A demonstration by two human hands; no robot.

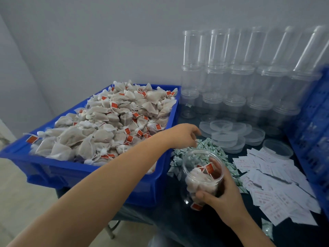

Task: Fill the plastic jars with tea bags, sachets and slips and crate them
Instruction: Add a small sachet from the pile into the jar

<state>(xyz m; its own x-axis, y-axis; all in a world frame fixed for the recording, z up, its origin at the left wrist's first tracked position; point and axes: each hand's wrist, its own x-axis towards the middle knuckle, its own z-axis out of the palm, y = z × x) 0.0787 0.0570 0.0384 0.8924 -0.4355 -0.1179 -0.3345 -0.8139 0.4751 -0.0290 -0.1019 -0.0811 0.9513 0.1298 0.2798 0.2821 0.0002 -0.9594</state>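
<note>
Here we are midway through one jar, with most of the batch still ahead.

On the table point(204, 227), the blue bin point(99, 177) is heaped with tea bags point(106, 125), and stacked empty jars point(236, 82) line the wall beside a blue crate point(313, 125) at the right edge; nothing we can see is crated yet. Lids point(231, 134) lie loose, slips point(277, 184) and sachets point(213, 148) are spread out. Our right hand point(224, 200) has its grip wrapped round the tilted jar point(203, 177), already holding tea bags. Our left hand point(185, 134) reaches to the sachets, fingertips curled down; whether they pinch one we cannot tell. By our reckoning a sachet, slip, lid and crating remain.
</note>
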